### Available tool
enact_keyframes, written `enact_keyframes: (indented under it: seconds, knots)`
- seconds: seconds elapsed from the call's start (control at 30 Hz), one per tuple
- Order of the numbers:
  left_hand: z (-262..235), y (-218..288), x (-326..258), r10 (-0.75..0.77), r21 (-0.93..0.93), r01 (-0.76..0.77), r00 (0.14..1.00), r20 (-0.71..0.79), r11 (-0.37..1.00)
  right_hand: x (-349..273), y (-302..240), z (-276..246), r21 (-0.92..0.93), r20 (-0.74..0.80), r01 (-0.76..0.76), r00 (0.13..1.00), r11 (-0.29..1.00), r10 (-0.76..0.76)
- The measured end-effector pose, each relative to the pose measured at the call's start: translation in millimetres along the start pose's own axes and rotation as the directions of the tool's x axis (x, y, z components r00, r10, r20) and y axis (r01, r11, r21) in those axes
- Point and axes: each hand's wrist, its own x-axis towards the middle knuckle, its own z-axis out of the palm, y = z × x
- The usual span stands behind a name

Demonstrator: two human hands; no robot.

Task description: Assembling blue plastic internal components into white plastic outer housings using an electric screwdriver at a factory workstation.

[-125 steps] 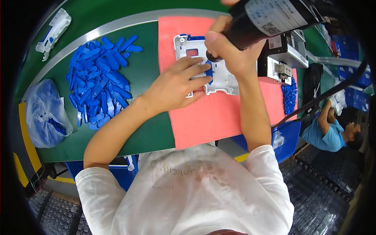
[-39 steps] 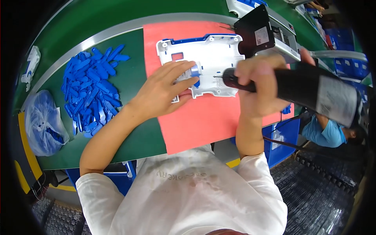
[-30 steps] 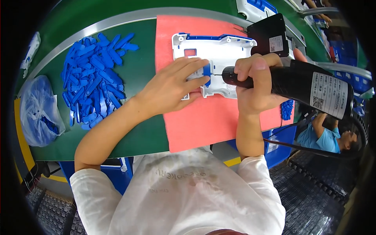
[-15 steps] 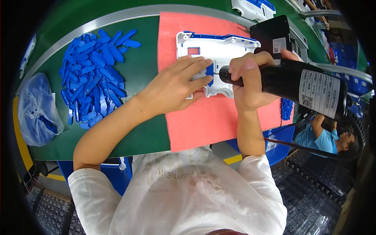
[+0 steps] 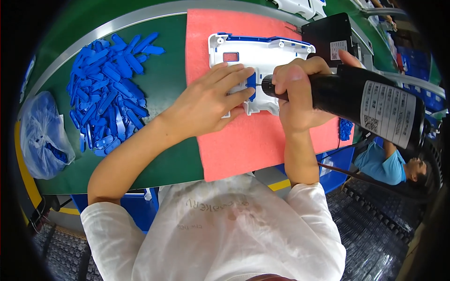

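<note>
A white plastic housing [image 5: 255, 57] with a blue edge strip lies on the pink mat. Against it sits a small blue plastic part [image 5: 251, 87]. My left hand [image 5: 213, 96] grips the housing's near left portion, its fingertips pressing beside and on the blue part; the thumb is partly hidden. My right hand [image 5: 300, 93] is wrapped round a black electric screwdriver [image 5: 342, 91], held lying nearly level. The thin bit points left from its ribbed nose and meets the blue part's right side. Any screw at the tip is too small to make out.
A heap of blue plastic pieces [image 5: 110, 93] lies on the green table [image 5: 171, 159] at left, beside a clear plastic bag [image 5: 44, 136]. A black box [image 5: 326, 35] stands behind the pink mat [image 5: 243, 150]. At right, a person [image 5: 386, 161] in light blue is nearby.
The view has shifted slightly. Both hands, the screwdriver and the housing keep nearly the same positions relative to one another.
</note>
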Motion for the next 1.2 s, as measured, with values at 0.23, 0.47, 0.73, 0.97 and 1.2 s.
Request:
enact_keyframes:
  seconds: [0.23, 0.47, 0.73, 0.97, 1.2]
  knots:
    - [-4.2, 3.8, 2.3, -0.024, -0.017, 0.025, 0.999, 0.032, 1.000, -4.7, -3.0, -10.9, -0.094, -0.079, -0.022, 0.997, 0.995, 0.015]
    - [-4.8, 5.8, 3.3, -0.017, 0.023, 0.016, 0.999, 0.047, 1.000, 18.8, -28.3, -124.0, 0.122, -0.703, 0.154, 0.711, 0.980, -0.025]
    - [-4.6, 6.7, 3.4, -0.010, 0.025, 0.009, 0.999, 0.044, 1.000, 16.0, 2.7, -138.5, -0.013, -0.638, -0.014, 0.770, 1.000, 0.002]
    - [-7.4, 5.1, 3.8, -0.044, -0.046, 0.047, 0.997, 0.065, 0.998, 4.3, -24.2, -115.3, 0.337, -0.510, 0.039, 0.848, 0.941, 0.148]
    - [-7.6, 2.9, 2.7, -0.041, -0.079, 0.045, 0.998, 0.052, 0.996, 20.0, -21.6, -109.1, 0.030, -0.581, 0.131, 0.809, 0.991, -0.089]
